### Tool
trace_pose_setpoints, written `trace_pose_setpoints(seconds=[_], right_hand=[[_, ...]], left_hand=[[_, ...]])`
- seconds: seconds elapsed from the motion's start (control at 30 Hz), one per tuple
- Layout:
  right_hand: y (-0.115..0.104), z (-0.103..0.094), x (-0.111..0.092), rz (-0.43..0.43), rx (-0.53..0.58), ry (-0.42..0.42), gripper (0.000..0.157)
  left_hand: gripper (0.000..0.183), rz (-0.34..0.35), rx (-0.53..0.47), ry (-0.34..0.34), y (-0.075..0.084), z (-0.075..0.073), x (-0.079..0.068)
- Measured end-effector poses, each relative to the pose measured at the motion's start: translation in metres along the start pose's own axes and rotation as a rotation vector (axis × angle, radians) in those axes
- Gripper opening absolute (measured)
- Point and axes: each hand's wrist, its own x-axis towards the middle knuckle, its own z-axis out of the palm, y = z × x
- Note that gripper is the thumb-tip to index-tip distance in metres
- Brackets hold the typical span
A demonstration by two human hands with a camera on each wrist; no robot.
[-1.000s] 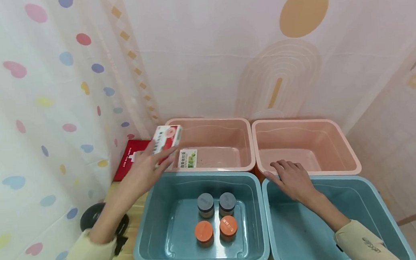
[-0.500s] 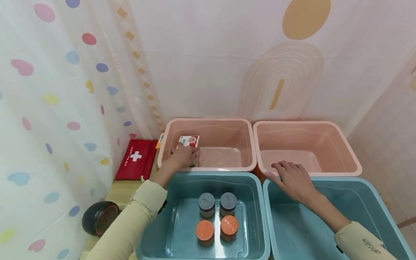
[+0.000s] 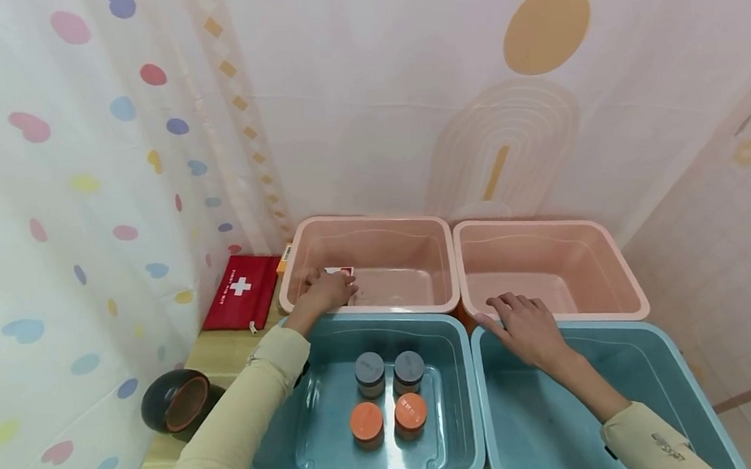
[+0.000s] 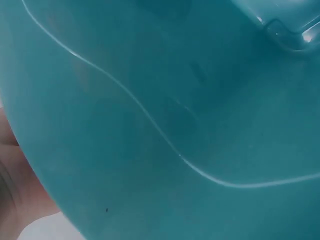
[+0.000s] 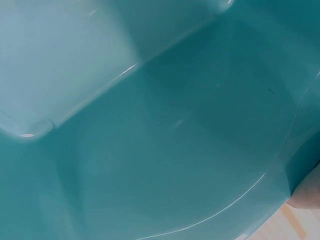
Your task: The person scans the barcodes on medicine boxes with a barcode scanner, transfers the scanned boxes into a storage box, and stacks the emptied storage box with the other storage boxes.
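My left hand [image 3: 328, 290] reaches down into the left pink bin [image 3: 392, 242] and holds a white-and-red medicine box [image 3: 342, 270] low inside it. Only the far edge of that box shows past the fingers; the white-and-green box seen before beneath it is hidden. My right hand [image 3: 527, 329] rests with relaxed fingers where the rims of the right pink bin [image 3: 540, 245] and right blue bin [image 3: 538, 412] meet, holding nothing. Both wrist views mostly show blue bin walls, with a bit of left hand [image 4: 22, 187] and right hand [image 5: 308, 190] at the edges.
In the left blue bin [image 3: 315, 398] stand several jars, two with grey lids [image 3: 369, 368] and two with orange lids [image 3: 366, 421]. A red first aid pouch [image 3: 242, 291], an orange box [image 3: 284, 257] and a dark round bowl [image 3: 179, 402] lie left. Curtains [image 3: 367, 119] hang behind.
My left hand has carried the white-and-red medicine box from above the left pink bin's left rim rightward and down into that bin. The right hand has stayed in place.
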Motion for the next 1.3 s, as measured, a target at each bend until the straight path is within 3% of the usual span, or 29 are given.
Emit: trace_pose_setpoints(seconds=[0.2, 0.27, 0.37, 0.5, 0.6, 0.7, 0.83, 0.97, 1.17, 1.3], right_hand=[[-0.001, 0.001, 0.001, 0.004, -0.006, -0.008, 0.049], [-0.002, 0.001, 0.000, 0.006, -0.004, -0.012, 0.050], [-0.004, 0.001, 0.000, 0.005, -0.003, -0.013, 0.050], [-0.006, 0.002, 0.000, 0.001, -0.007, -0.008, 0.049], [-0.007, 0.002, 0.001, -0.003, -0.004, -0.007, 0.049], [-0.008, 0.002, 0.002, -0.011, 0.002, -0.006, 0.049], [-0.008, 0.001, 0.003, -0.018, -0.003, -0.004, 0.049], [-0.007, 0.000, 0.004, -0.009, -0.012, -0.001, 0.049], [-0.006, 0.000, 0.004, -0.013, -0.017, -0.003, 0.049], [-0.006, 0.000, 0.004, -0.015, -0.017, -0.007, 0.048]], left_hand=[[0.044, 0.041, -0.105, 0.095, -0.003, -0.004, -0.016], [0.043, 0.076, -0.097, 0.135, -0.004, -0.008, -0.024], [0.049, 0.241, -0.040, 0.255, -0.030, -0.001, -0.018], [0.065, 0.391, -0.090, 0.317, -0.035, -0.010, -0.054], [0.082, 0.369, -0.208, 0.233, -0.009, -0.024, -0.113], [0.086, 0.368, -0.259, 0.180, -0.001, -0.015, -0.150], [0.072, 0.386, -0.325, 0.180, 0.005, 0.004, -0.175], [0.059, 0.364, -0.409, 0.172, 0.007, 0.024, -0.178], [0.057, 0.330, -0.457, 0.081, 0.006, 0.053, -0.168], [0.060, 0.272, -0.463, 0.071, 0.004, 0.067, -0.159]])
